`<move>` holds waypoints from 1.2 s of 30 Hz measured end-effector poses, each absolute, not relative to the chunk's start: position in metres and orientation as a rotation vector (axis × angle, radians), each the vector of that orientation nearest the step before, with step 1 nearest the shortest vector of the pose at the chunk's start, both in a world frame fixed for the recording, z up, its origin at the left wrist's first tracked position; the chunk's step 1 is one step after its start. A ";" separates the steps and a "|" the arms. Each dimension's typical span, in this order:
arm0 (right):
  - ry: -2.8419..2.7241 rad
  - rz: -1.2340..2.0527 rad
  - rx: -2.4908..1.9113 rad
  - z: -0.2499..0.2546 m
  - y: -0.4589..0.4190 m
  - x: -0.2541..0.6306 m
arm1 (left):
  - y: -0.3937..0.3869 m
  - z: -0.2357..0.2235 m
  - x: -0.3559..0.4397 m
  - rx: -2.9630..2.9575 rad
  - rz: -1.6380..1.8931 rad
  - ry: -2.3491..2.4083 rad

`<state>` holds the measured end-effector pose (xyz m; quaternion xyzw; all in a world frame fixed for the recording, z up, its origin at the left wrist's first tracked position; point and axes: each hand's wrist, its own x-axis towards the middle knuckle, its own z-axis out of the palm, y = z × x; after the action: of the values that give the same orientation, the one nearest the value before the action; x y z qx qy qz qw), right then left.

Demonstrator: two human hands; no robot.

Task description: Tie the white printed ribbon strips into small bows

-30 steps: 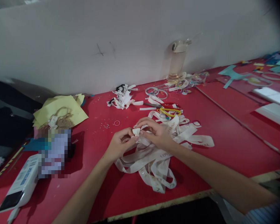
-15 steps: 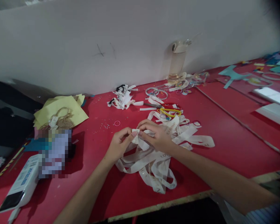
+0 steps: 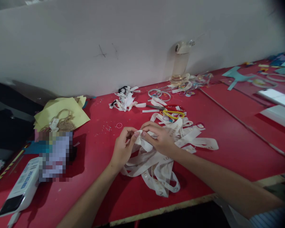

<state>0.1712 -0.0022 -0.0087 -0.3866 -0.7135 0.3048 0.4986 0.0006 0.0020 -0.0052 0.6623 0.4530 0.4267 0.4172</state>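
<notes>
A tangle of cream printed ribbon (image 3: 156, 166) lies on the red table (image 3: 228, 148) in front of me. My left hand (image 3: 123, 148) and my right hand (image 3: 159, 139) meet above the pile, fingertips pinched together on a folded piece of the ribbon (image 3: 142, 139). Both hands are closed on it. More ribbon strips (image 3: 199, 142) spread to the right of my right hand.
Yellow and red rings (image 3: 173, 112) and scissors lie behind the pile. A heap of ribbon scraps (image 3: 124, 99), a clear bottle (image 3: 180, 63) by the wall, yellow paper (image 3: 61, 112), a white box (image 3: 21, 186) at left, teal paper shapes (image 3: 235, 76) at right.
My left hand has shifted slightly right and up, closing in on the right hand; the pinched ribbon fold has been worked between the fingertips. The pile barely moved.
</notes>
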 end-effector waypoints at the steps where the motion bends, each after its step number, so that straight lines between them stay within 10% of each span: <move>1: -1.719 0.743 -0.932 -0.009 -0.002 0.171 | 0.001 -0.005 0.001 1.695 1.087 1.152; 36: -1.737 0.558 -0.897 -0.017 -0.002 0.170 | -0.003 -0.002 0.002 1.537 1.125 1.168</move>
<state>0.1699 -0.0017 -0.0172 -0.3750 -0.7266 0.2335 0.5263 0.0021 -0.0034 -0.0021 0.6184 0.4698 0.4526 0.4381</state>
